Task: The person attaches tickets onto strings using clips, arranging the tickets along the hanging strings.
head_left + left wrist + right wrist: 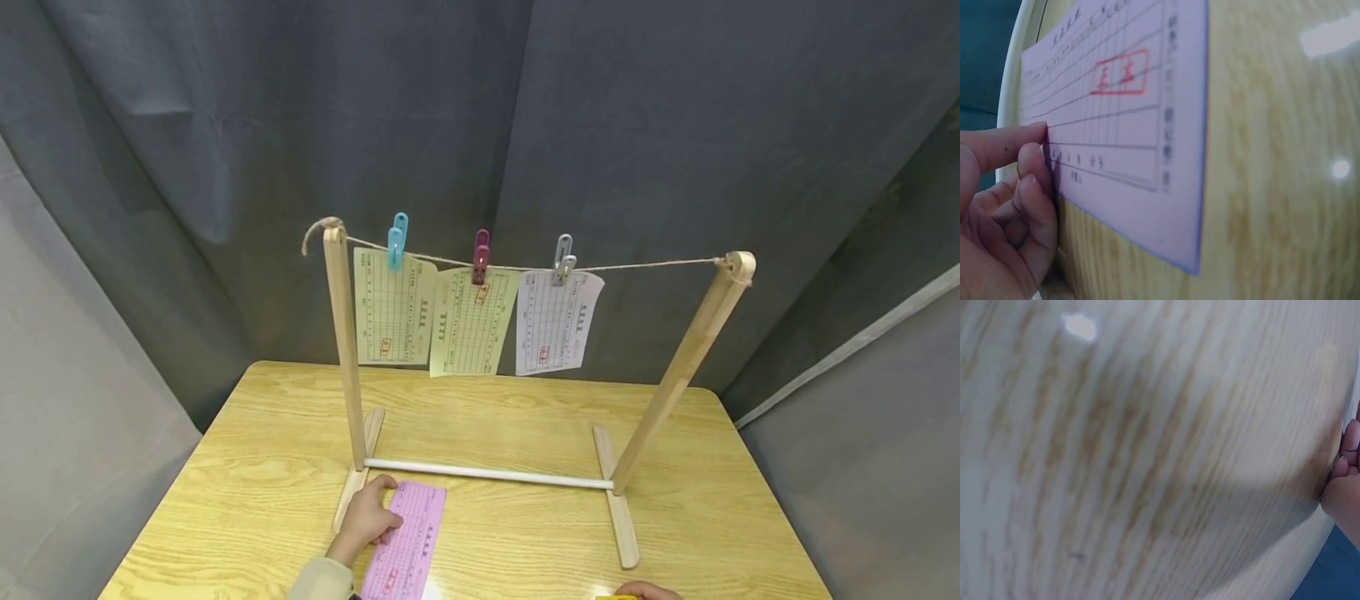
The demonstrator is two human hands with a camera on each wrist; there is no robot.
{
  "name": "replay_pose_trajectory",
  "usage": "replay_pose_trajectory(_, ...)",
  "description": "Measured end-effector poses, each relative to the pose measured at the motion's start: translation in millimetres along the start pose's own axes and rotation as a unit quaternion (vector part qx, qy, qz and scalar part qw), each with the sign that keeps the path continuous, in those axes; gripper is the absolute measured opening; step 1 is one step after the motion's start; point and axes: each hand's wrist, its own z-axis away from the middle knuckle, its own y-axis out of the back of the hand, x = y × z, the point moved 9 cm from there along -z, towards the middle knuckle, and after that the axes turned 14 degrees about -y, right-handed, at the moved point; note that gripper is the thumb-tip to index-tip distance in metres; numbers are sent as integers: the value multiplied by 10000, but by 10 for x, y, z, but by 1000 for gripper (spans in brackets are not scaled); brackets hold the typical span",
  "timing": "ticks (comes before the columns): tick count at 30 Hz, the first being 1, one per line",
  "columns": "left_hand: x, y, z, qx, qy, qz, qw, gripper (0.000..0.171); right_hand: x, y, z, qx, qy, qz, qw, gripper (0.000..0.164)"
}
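My left hand (pixel 369 515) pinches the left edge of a pink printed form (pixel 415 533) at the table's front left. In the left wrist view, thumb and fingers (pixel 1035 165) meet on the edge of this form (pixel 1129 125), which bears a red stamp. At the bottom edge of the head view, my right hand (pixel 651 590) holds a yellow object (pixel 617 597), mostly cut off. Curled right fingers (pixel 1350 450) show at the right wrist view's border; the yellow object is hidden there.
A wooden stand with a left post (pixel 345 350), a right post (pixel 682 375) and a white bar (pixel 487 472) carries a string (pixel 652 265). Blue (pixel 397 242), maroon (pixel 481 257) and grey clothespins (pixel 563 260) hold two yellowish forms (pixel 393 308) and a white form (pixel 555 321).
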Motion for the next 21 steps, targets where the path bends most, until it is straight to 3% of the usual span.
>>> replay_pose_trajectory(5,14,-42,30,-228,77,324,9992,87,70,31,8,-69,-121,-260,9996,54)
replay_pose_trajectory(9,21,-102,68,-450,157,762,9959,91,236,137,29,86,-367,-240,9990,53)
replay_pose_trajectory(14,30,-118,92,-459,143,915,9946,76,437,243,62,289,-909,-320,9949,48)
replay_pose_trajectory(16,24,-118,95,-446,155,937,9945,67,429,235,59,314,-934,-342,9945,47)
replay_pose_trajectory(21,-15,-119,98,-431,340,997,9935,47,160,88,11,189,-362,-106,9991,53)
